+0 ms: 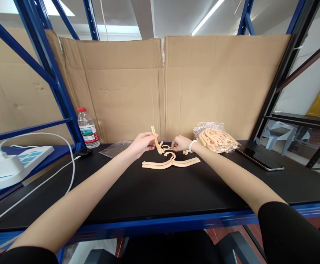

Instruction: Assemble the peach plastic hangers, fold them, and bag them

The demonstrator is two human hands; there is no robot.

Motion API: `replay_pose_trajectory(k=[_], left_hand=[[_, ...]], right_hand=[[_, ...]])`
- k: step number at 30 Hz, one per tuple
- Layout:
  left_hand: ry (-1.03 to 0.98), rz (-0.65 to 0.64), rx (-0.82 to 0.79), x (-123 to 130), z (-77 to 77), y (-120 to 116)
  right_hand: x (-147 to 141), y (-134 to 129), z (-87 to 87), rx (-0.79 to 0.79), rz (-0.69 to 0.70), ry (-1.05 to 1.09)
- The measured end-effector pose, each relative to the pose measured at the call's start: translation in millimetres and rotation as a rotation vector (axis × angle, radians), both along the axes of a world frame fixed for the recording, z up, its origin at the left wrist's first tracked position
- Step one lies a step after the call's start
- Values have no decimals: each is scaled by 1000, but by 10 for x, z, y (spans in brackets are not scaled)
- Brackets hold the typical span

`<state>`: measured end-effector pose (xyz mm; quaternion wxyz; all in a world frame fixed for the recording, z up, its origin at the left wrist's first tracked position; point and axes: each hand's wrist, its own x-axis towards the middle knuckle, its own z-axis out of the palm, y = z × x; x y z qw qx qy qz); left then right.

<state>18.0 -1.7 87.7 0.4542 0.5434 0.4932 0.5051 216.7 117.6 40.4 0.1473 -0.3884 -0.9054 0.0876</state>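
Note:
My left hand (143, 145) pinches a beige folding hanger (156, 139), which stands tilted upright with one arm pointing up. Just right of it, my right hand (181, 143) is closed low over the table, its fingers curled down beside a beige hook (166, 147). What those fingers hold is hidden. Part of another beige piece shows under the right wrist. In front of both hands, unfolded beige hangers (160, 165) lie close together on the black tabletop (160, 194), hooks toward the back.
A clear plastic bag (208, 125) with a pile of beige hangers (217, 140) sits at the back right, near a phone (260, 158). At left are flat clear plastic (116, 149), a water bottle (88, 128), a power strip (33, 157) and white cables. Cardboard (116, 91) walls the back.

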Motion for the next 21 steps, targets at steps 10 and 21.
replay_pose_trajectory(k=[10, 21], left_hand=[[-232, -146, -64, -14, -208, -278], [-314, -212, -102, 43, -547, -502]], right_hand=[[270, -624, 309, -341, -160, 569], [222, -1306, 52, -801, -123, 1071]])
